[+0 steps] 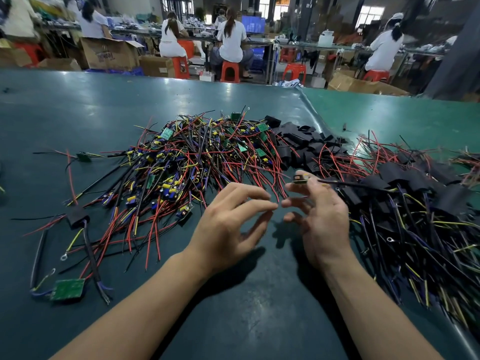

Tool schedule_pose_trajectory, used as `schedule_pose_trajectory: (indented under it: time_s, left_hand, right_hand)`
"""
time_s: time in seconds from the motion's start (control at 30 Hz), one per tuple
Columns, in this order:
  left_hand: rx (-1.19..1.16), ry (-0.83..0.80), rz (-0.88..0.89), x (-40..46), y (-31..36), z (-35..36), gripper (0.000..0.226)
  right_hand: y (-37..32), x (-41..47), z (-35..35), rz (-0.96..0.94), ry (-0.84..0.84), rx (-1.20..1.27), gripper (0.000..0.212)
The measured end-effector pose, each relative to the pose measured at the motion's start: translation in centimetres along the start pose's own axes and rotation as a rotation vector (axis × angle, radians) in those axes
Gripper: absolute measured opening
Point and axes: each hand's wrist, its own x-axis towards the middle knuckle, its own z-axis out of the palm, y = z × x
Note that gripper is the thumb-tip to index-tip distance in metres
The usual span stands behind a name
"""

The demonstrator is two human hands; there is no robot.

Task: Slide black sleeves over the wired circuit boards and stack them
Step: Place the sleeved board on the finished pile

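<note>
A big heap of bare wired circuit boards (197,154) with red, black, yellow and purple leads lies ahead of me. Loose black sleeves (301,144) are piled behind it to the right. Sleeved boards (415,193) are stacked at the far right. My right hand (319,216) pinches a small wired circuit board (301,178) between thumb and fingertips, its wires trailing right. My left hand (228,224) hovers beside it with loosely curled fingers, holding nothing, fingertips almost touching the right hand's.
On the dark green table (246,307), one sleeved board (78,216) and a larger green board (67,289) lie apart at the left. People sit on red stools at benches beyond the table's far edge, among cardboard boxes.
</note>
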Motion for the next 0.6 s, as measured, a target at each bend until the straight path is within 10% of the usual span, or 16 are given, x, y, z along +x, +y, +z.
schedule_pose_trajectory:
  time_s: [0.6]
  left_hand:
    - [0.116, -0.068, -0.135, 0.1, -0.8, 0.0, 0.011]
  right_hand:
    - [0.7, -0.8, 0.3, -0.384, 0.073, -0.290, 0.021]
